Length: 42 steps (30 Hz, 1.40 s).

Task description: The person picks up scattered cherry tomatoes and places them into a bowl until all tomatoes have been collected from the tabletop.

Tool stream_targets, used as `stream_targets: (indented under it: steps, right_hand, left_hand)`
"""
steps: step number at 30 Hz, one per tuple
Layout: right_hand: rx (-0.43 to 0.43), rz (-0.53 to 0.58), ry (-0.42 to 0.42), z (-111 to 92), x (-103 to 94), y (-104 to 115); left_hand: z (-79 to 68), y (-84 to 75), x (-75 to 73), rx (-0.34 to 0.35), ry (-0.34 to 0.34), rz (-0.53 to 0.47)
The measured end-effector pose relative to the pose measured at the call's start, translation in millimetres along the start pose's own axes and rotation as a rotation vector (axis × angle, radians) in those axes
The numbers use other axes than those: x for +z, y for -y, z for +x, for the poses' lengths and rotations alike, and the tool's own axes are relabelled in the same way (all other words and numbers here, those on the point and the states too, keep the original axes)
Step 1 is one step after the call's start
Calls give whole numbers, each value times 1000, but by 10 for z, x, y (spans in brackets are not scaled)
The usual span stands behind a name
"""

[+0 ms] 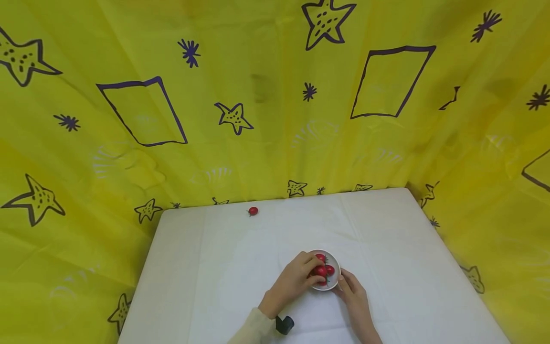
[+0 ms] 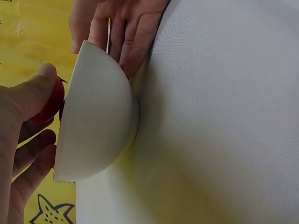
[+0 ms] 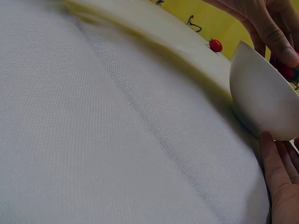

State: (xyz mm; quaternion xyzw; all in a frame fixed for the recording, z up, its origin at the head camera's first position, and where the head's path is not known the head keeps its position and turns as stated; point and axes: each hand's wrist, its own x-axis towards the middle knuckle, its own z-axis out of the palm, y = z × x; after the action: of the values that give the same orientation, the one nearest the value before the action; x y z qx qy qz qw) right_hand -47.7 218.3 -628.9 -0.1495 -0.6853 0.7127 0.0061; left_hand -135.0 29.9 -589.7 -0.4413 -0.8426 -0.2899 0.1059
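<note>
A white bowl (image 1: 336, 284) stands on the white-covered table, with several red cherry tomatoes (image 1: 330, 270) in it. Over its left side, my left hand (image 1: 295, 276) pinches one red tomato (image 2: 54, 102) between thumb and fingers at the rim. Some of its fingers lie along the bowl's edge in the left wrist view. From the right, my right hand (image 1: 356, 298) holds the bowl, thumb by the rim and fingers against the lower outside. The left fingers hide part of the bowl's contents.
A single cherry tomato (image 1: 253, 210) lies at the table's far edge, left of centre. Yellow curtains (image 1: 266, 157) with drawn stars hang behind and beside the white tablecloth (image 1: 232, 248). A black strap piece (image 1: 284, 325) shows by the left wrist.
</note>
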Motion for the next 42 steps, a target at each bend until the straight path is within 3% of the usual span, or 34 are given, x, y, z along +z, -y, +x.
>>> stream_targets:
  steps: [6, 17, 26, 33, 42]
  right_hand:
    - [2, 0, 0, 2, -1, -13]
    - [-11, 18, -7, 16, -15, -38]
    - [-19, 17, -14, 24, -10, -52]
    - [-17, 12, -9, 22, -6, -42]
    - [1, -25, -10, 21, -2, -26]
  left_hand:
    - [-12, -24, 7, 20, 32, 29]
    - [-50, -19, 67, 60, 10, 52]
    - [-88, 3, 78, 25, 29, 40]
    - [-96, 18, 55, 33, 4, 37]
    - [-71, 92, -48, -27, 23, -43]
